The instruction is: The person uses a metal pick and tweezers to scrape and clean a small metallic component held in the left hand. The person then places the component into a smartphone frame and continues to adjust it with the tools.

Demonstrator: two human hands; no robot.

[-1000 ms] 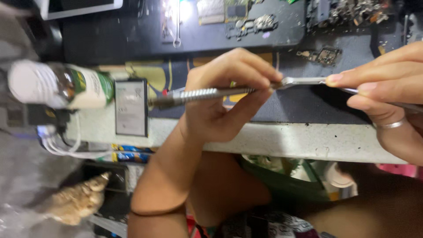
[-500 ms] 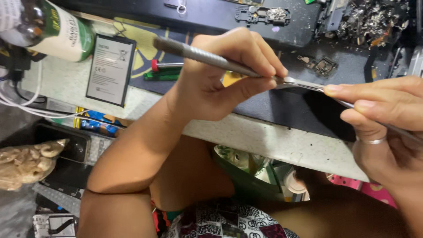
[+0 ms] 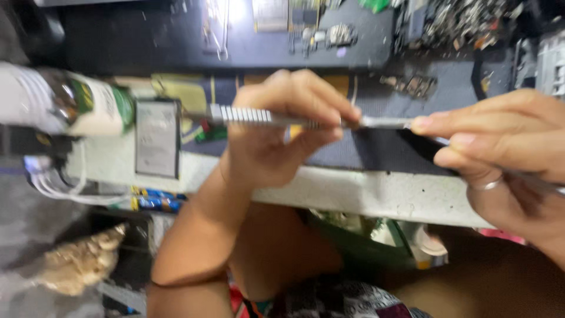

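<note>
My left hand is closed around a metal tool with a ribbed handle, held level above the bench. The tool's flat blade end points right. My right hand, with a ring on one finger, pinches that blade tip between thumb and fingertips. A thin metal rod or tweezer leg runs out to the right under the same hand; blur hides what it is. Both hands hover over a dark work mat.
A white-and-green bottle lies at the left, with a flat grey battery beside it. White cables hang off the pale bench edge. Small circuit parts and a pile of metal scraps sit at the back.
The tool has swung from tilted back to level, and the view has shifted. Both hands keep their hold on the tool.
</note>
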